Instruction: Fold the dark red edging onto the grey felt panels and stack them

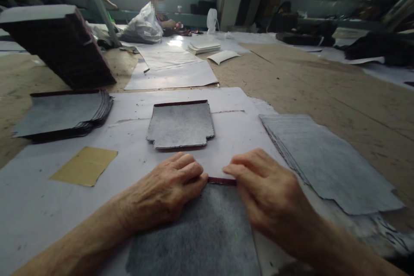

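A grey fabric-like piece (200, 233) lies flat at the near edge, with a narrow dark red strip along its far edge. My left hand (171, 185) has its curled fingers pressed on the left part of that strip. At the right end of the strip is my right hand (265, 189), its thumb and fingers pinched together on the edge. Between the hands a short length of the red strip shows. Just beyond them rests a smaller grey piece (181, 125) with notched lower corners and a red far edge.
Stacked grey pieces lie at the left (67, 112) and right (326, 159). A yellowish square (84, 166) is on the white sheet (129, 146). A tall dark stack (64, 47) leans at the back left. Two people are at the far side, near a plastic bag (144, 26).
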Demonstrator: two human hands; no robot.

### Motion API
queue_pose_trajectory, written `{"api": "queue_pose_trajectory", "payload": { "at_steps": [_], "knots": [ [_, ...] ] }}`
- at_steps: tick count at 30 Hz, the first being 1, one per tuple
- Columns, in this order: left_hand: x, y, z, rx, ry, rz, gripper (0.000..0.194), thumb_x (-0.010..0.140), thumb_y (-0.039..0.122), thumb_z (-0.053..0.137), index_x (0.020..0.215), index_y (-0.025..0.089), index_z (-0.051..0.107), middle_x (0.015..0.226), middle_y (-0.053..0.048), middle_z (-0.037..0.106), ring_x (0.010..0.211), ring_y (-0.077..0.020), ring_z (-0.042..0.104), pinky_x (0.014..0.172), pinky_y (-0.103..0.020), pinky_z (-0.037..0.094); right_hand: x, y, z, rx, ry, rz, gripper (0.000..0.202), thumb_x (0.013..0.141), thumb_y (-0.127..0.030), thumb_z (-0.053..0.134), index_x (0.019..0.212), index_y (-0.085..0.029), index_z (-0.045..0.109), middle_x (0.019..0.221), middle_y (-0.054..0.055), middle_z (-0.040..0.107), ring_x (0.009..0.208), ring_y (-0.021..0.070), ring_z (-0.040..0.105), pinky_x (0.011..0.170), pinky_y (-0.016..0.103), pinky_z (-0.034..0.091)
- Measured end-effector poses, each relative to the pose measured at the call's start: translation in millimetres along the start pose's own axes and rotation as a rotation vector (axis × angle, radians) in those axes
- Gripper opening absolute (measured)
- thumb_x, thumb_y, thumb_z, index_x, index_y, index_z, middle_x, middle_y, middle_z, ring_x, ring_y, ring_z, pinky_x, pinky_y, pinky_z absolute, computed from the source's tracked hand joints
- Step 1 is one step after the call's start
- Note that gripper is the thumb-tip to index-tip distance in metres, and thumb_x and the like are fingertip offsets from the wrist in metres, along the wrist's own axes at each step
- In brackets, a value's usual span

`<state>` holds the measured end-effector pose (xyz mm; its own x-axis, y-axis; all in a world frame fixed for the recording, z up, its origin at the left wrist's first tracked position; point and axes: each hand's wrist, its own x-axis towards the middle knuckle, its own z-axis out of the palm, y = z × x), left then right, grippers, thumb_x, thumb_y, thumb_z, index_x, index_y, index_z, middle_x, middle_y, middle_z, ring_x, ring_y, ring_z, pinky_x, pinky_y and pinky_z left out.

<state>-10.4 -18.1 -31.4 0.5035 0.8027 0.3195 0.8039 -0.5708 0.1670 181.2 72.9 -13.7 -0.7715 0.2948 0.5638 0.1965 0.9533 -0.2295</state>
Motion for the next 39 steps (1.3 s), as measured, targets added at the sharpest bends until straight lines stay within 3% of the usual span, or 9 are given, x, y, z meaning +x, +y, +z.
{"api": "queue_pose_trajectory", "payload": {
  "at_steps": [5, 11, 15, 21, 25, 28, 33, 39],
  "knots": [
    [1, 2, -0.8, -0.022, -0.018, -0.025, 0.023, 0.086, 0.007, 0.035, 0.082, 0.011, 0.057, 0.081, -0.007, 0.052, 0.077, -0.0179, 0.043, 0.070, -0.034, 0.041, -6, -23, 26, -0.078, -0.053, -0.082, 0.030, 0.082, -0.005, 0.034, 0.090, -0.005, 0.064, 0.074, 0.010, 0.059, 0.068, 0.0195, 0.049, 0.057, 0.033, 0.047],
    [-11, -6, -6.5, -0.172, 0.116, -0.114, 0.032, 0.085, 0.004, 0.039, 0.112, 0.013, 0.052, 0.093, -0.007, 0.053, 0.084, -0.0148, 0.047, 0.076, -0.028, 0.044, -10, -12, 27, -0.038, -0.066, -0.108, 0.032, 0.081, -0.002, 0.034, 0.091, -0.004, 0.064, 0.075, 0.012, 0.058, 0.071, 0.0200, 0.048, 0.058, 0.033, 0.049],
    [-31, -16, -14.2, -0.245, 0.161, -0.231, 0.031, 0.085, 0.005, 0.043, 0.112, 0.016, 0.055, 0.091, -0.005, 0.053, 0.082, -0.0114, 0.049, 0.072, -0.023, 0.045, -12, -8, 27, 0.008, -0.073, -0.102, 0.030, 0.080, -0.003, 0.038, 0.095, -0.003, 0.064, 0.078, 0.012, 0.058, 0.074, 0.0202, 0.050, 0.063, 0.034, 0.050],
    [-45, -21, -19.1, -0.172, 0.179, -0.177, 0.029, 0.083, 0.003, 0.043, 0.102, 0.016, 0.060, 0.084, -0.005, 0.054, 0.076, -0.0115, 0.049, 0.066, -0.024, 0.043, -9, -7, 28, 0.014, -0.094, -0.120, 0.034, 0.079, -0.002, 0.038, 0.103, -0.004, 0.061, 0.084, 0.011, 0.060, 0.077, 0.0200, 0.051, 0.065, 0.032, 0.052],
    [-43, -25, -19.0, -0.114, 0.124, -0.117, 0.030, 0.081, 0.002, 0.043, 0.103, 0.015, 0.059, 0.086, -0.007, 0.054, 0.077, -0.0140, 0.047, 0.066, -0.027, 0.043, -6, -6, 26, -0.036, -0.176, -0.193, 0.038, 0.079, -0.001, 0.036, 0.110, -0.003, 0.058, 0.083, 0.011, 0.060, 0.075, 0.0201, 0.050, 0.063, 0.032, 0.052],
    [-43, -25, -17.6, -0.093, 0.108, -0.077, 0.032, 0.079, 0.001, 0.041, 0.105, 0.013, 0.056, 0.087, -0.008, 0.054, 0.078, -0.0154, 0.046, 0.069, -0.031, 0.044, -1, -11, 23, -0.106, -0.251, -0.277, 0.036, 0.078, 0.001, 0.034, 0.102, 0.000, 0.061, 0.082, 0.012, 0.060, 0.068, 0.0188, 0.049, 0.057, 0.031, 0.052],
    [-41, -23, -17.8, -0.059, 0.089, -0.024, 0.031, 0.078, 0.004, 0.038, 0.104, 0.010, 0.053, 0.087, -0.010, 0.054, 0.080, -0.0180, 0.045, 0.072, -0.036, 0.045, 21, -25, 20, -0.244, -0.228, -0.421, 0.033, 0.073, 0.003, 0.034, 0.077, -0.002, 0.066, 0.075, 0.014, 0.059, 0.066, 0.0228, 0.051, 0.056, 0.037, 0.051],
    [-39, -23, -17.7, -0.162, 0.102, -0.090, 0.024, 0.073, 0.003, 0.039, 0.084, 0.012, 0.059, 0.083, -0.008, 0.053, 0.076, -0.0167, 0.044, 0.069, -0.031, 0.044, 32, -26, 37, -0.039, -0.221, -0.428, 0.032, 0.079, 0.001, 0.033, 0.084, -0.003, 0.064, 0.073, 0.012, 0.057, 0.065, 0.0199, 0.048, 0.056, 0.034, 0.049]
  ]
}}
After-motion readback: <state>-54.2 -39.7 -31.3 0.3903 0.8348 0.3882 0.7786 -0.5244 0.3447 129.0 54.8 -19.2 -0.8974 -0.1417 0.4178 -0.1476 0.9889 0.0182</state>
